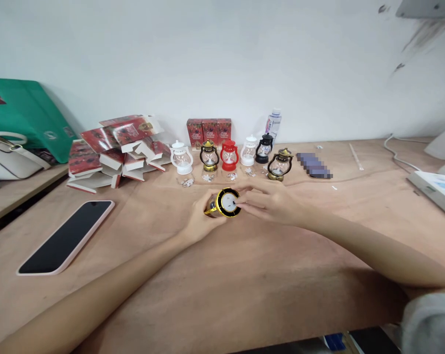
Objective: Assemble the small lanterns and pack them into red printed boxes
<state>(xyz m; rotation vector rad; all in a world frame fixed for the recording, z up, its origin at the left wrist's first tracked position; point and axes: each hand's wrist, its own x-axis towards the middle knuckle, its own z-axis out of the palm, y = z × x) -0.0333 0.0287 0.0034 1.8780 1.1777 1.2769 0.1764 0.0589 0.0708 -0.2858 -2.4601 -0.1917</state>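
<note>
A black and gold lantern [229,202] lies tipped on its side, its round base with a white centre facing the camera. My left hand [203,216] is wrapped round its body. The fingertips of my right hand [263,200] are pinched together at the white centre of the base; whether they hold something small is hidden. Behind my hands stand a white lantern [181,158], a bronze lantern [209,156], a red lantern [229,156], a second white lantern [248,151], a black lantern [264,149] and another bronze lantern [280,164].
Flattened red boxes [115,152] are heaped at the back left, and upright red boxes [209,132] stand by the wall near a bottle [273,124]. A phone [66,237] lies at the left. Small bags of white pieces [187,182] lie before the lanterns. A white device [438,189] sits right.
</note>
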